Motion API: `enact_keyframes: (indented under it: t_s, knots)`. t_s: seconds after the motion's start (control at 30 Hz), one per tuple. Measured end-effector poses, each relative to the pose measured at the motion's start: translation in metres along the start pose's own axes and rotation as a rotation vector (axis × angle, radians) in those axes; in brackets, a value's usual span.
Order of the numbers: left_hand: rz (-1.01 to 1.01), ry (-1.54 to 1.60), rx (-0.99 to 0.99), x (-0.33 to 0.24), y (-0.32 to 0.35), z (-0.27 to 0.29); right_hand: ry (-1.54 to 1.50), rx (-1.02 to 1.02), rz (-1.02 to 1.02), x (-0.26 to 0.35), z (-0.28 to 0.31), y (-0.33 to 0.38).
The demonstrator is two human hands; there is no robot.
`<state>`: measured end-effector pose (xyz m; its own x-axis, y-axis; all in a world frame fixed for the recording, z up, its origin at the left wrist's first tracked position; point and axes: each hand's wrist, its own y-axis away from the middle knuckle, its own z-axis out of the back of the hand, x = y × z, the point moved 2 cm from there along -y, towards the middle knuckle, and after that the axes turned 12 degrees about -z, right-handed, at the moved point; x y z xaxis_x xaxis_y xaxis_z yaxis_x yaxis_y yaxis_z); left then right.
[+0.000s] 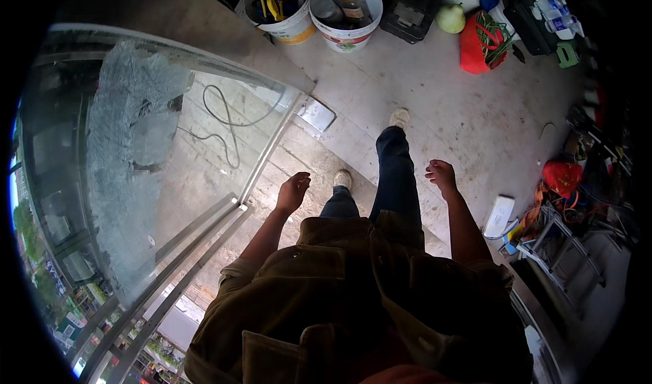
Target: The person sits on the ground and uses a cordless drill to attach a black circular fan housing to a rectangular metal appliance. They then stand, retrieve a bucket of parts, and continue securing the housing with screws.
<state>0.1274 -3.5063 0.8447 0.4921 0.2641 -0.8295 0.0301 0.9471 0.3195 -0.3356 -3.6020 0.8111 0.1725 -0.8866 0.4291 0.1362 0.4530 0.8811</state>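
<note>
My left hand [293, 192] hangs in the air beside my body, its fingers loosely curled with a little space between them and nothing seen in them. Nearest to it is the metal-edged glass door [268, 136] on the left, which it does not touch. Out over the floor on the other side, my right hand [443, 175] is also loosely bent, fingers slightly apart, holding nothing that I can see. My legs are mid-stride, the right shoe [400, 118] ahead of the left shoe [343, 179].
A metal plate [316, 113] lies by the door's corner. Ahead stand two white buckets [346, 41] of tools, a black case [413, 10], a green gourd-like fruit [451, 19] and a red bag [475, 51]. At right are a white box [499, 216], a metal frame [564, 248] and tangled cables.
</note>
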Motion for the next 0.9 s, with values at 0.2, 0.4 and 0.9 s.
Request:
enact_keyframes:
  t_s: [0.2,0.4,0.9]
  knots:
    - [0.234,0.0,-0.109,-0.033,-0.099,0.011,-0.044,0.099,-0.129,0.149,0.008,-0.13]
    - [0.592,0.033,-0.127,-0.058,-0.163,0.005,0.143,0.234,-0.05,0.342,-0.027,-0.287]
    - [0.914,0.148,-0.027,-0.085,-0.219,-0.021,-0.254,0.224,-0.328,0.445,-0.164,-0.553]
